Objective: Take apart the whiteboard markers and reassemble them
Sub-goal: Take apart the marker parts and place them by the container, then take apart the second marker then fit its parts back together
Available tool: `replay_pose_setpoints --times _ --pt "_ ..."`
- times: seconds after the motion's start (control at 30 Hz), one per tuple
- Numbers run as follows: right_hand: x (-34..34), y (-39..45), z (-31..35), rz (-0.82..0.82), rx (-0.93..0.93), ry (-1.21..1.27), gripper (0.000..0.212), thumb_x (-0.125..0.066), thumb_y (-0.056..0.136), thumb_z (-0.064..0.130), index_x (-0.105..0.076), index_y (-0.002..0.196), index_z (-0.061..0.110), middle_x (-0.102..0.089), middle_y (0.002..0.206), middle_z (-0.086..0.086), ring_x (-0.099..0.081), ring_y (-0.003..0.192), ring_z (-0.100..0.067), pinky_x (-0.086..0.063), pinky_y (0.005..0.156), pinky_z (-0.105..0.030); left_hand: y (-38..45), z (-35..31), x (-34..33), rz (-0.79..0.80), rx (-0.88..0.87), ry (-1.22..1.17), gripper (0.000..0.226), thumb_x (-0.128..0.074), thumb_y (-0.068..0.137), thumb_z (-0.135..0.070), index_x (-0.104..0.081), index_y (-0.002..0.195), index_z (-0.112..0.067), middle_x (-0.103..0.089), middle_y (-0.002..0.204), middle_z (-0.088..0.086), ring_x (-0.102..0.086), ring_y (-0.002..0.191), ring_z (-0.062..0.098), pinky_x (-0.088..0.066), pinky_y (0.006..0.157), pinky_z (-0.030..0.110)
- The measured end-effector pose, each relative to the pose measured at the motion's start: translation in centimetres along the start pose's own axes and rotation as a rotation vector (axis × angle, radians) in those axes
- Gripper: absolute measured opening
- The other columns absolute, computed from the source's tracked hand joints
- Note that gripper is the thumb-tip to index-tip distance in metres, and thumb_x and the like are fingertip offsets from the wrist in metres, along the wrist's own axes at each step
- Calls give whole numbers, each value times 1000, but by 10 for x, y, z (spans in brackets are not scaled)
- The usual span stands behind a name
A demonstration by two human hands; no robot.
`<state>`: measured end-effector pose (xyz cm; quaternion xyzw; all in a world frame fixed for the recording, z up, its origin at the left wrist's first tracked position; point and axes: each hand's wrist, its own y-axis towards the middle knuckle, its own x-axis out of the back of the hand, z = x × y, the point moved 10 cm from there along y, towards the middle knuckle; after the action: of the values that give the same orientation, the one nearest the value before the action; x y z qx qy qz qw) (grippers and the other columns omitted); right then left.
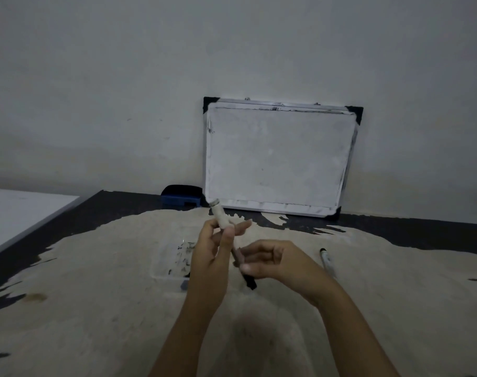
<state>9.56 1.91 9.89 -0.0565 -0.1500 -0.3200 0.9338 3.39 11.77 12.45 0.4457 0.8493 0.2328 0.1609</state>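
Both hands are clamped on one whiteboard marker, held up over the middle of the table: the left hand (210, 257) pinches the white marker barrel (221, 216) between thumb and fingers, with the barrel's upper end poking out above the fingertips and tilting up and away toward the wall. Lower down, the right hand (272, 258) closes thumb and curled fingers around the dark inner piece (244, 269) that runs on from the barrel, its black tip sticking out below the thumb and pointing down toward the person. Whether that dark piece is seated in the barrel or partly drawn out, the dim light does not let me say. Off to the right, a second marker (326, 261) lies flat on the tan cloth (96, 295), well apart from the hands, black end pointing away. Just left of the left wrist sits a clear shallow tray (169, 263) with dark smudges on it, and a small dark bit lies at its near edge, too murky to name. At the back, a small whiteboard (278, 156) with black corner caps leans upright against the wall (123, 77), and a blue eraser (181, 195) rests just beside its lower left corner. The cloth covers most of the dark tabletop (68, 221).
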Motion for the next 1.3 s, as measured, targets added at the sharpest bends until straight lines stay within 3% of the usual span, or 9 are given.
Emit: replay_pose_setpoints --times 0.07,0.2,0.27,0.4,0.47,0.6,1.0,1.17,1.3 --pt "-1 0 -1 -7 -6 1 23 -73 77 17 -71 98 10 -75 96 -11 -71 88 -17 -56 85 -26 -1 4 -4 5 27 -51 22 -40 88 -34 -51 98 -18 -72 95 -16 -63 101 5 -52 80 15" --pt "18 -6 -4 -66 -44 22 19 -72 77 11 -72 93 2 -75 86 -14 -68 69 -10 -54 67 -16 -11 21 -27 115 134 -13 39 -41 82 -39 -43 118 -27 -58 119 -15 -60 102 -1 -51 77 12" --pt "46 -11 -15 -183 -104 -21 20 -74 76 14 -72 91 1 -75 85 -15 -65 65 -9 -52 63 -16 -20 37 -39 184 187 180 50 -40 83 -47 -35 130 -32 -47 133 -12 -50 113 -2 -48 88 18" --pt "121 -35 -51 -579 -303 -332 18 -75 76 24 -72 76 6 -66 66 -6 -56 56 -12 -42 51 -20 -36 55 -56 285 122 567 58 -42 92 -44 -19 142 -28 -23 151 -10 -21 136 4 -22 113 29" --pt "146 -50 -66 -713 -436 -477 28 -68 81 29 -66 65 6 -58 56 -4 -50 49 -12 -33 44 -22 -41 70 -58 340 138 737 64 -40 92 -45 -12 144 -21 -11 155 -5 -10 140 8 -12 116 30" --pt "167 -67 -92 -805 -643 -630 40 -59 88 27 -45 56 7 -47 54 -5 -44 45 -15 -26 40 -25 -46 100 -49 388 263 1040 77 -33 90 -53 5 144 -13 4 156 5 3 143 18 1 116 33" --pt "173 -70 -116 -820 -721 -637 37 -65 83 24 -39 60 12 -46 62 -5 -46 53 -18 -29 43 -24 -46 107 -48 392 307 1109 79 -29 90 -56 4 144 -9 0 156 8 2 143 21 4 115 34" --pt "172 -63 -95 -887 -618 -814 14 -59 85 27 -55 78 16 -57 73 -3 -57 72 -22 -42 70 -31 -46 107 -49 383 296 1099 78 -29 90 -56 3 144 -10 0 156 8 2 143 20 5 114 33" --pt "163 -54 -77 -936 -497 -945 26 -52 88 40 -64 85 17 -65 84 -6 -59 80 -25 -37 77 -33 -45 106 -48 373 282 1092 78 -30 90 -56 2 144 -11 -2 156 7 1 143 20 5 114 32"
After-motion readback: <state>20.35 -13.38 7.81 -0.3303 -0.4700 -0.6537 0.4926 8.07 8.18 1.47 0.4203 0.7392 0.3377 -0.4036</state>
